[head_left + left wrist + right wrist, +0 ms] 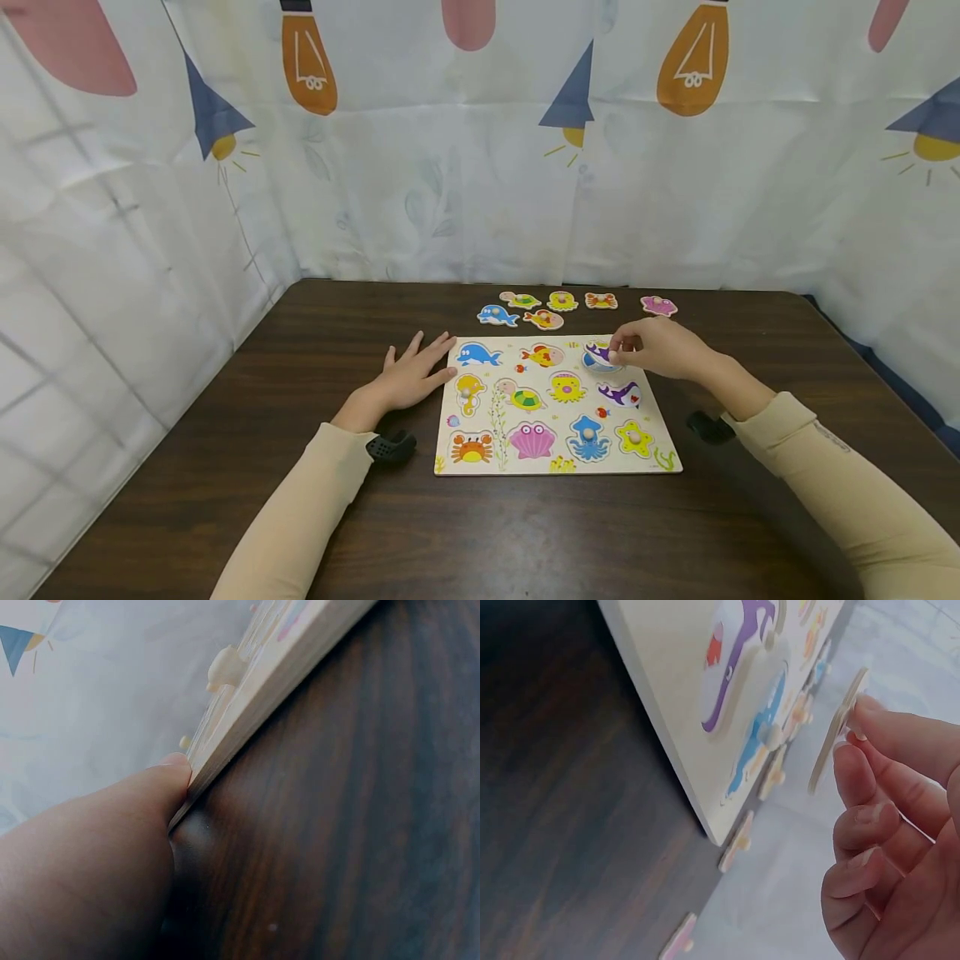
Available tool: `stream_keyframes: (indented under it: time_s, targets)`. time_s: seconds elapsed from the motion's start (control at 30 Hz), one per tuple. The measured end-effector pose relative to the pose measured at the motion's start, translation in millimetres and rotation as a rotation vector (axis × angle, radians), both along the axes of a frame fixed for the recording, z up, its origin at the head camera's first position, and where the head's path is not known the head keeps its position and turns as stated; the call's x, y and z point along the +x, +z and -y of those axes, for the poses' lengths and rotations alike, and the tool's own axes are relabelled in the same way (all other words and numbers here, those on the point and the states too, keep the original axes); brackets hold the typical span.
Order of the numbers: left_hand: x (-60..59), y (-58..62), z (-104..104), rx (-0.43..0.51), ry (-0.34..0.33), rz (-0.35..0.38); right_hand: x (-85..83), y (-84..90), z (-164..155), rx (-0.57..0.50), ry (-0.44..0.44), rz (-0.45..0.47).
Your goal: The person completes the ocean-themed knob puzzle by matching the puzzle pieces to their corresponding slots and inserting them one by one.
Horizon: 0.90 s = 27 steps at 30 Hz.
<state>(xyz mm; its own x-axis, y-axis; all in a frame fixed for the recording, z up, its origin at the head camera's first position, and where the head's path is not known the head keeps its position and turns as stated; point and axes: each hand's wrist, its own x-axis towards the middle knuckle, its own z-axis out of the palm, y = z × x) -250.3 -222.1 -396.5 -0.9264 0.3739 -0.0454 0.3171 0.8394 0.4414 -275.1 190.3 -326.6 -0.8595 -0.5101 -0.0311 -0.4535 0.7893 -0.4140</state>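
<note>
A wooden knob puzzle board [480, 422] with sea-animal pictures lies on the table. My right hand [660, 346] pinches a purple-and-white whale puzzle piece [597, 353] by its knob, thumb against fingertips. In the right wrist view the whale piece [832, 739] is tilted edge-on, raised off the board. Under it sits a blue piece [757, 742] in the upper right slot, and just below that is the purple whale picture [621, 394]. My left hand [408, 375] lies flat with fingers spread beside the board's left edge, its thumb [172, 769] touching that edge.
Beyond the board lie several loose pieces: a blue whale [497, 315], a turtle [520, 300], an octopus [562, 301], a crab [601, 301], a red-and-yellow fish [543, 319] and a pink fish [659, 306]. Seahorse [468, 396], squid [588, 442] and starfish [635, 439] pieces sit in the board.
</note>
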Motion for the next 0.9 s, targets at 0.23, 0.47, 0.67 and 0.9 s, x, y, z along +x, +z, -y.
stream_keyframes:
  time_s: [0.23, 0.47, 0.67, 0.9]
  targets:
    - [0.4, 0.5, -0.4, -0.011, 0.003, -0.002, 10.5, -5.0, -5.7, 0.006, 0.016, 0.007]
    - [-0.2, -0.2, 0.8, -0.016, 0.006, -0.003, 21.0, -9.6, -9.6, 0.034, 0.042, 0.044]
    - [0.2, -1.1, 0.3, -0.014, 0.005, -0.004, 26.6, -10.4, -9.7, 0.039, 0.034, 0.063]
    - [-0.8, -1.1, -0.4, -0.015, 0.005, -0.004, 30.6, -14.7, -12.7, 0.06, 0.031, 0.079]
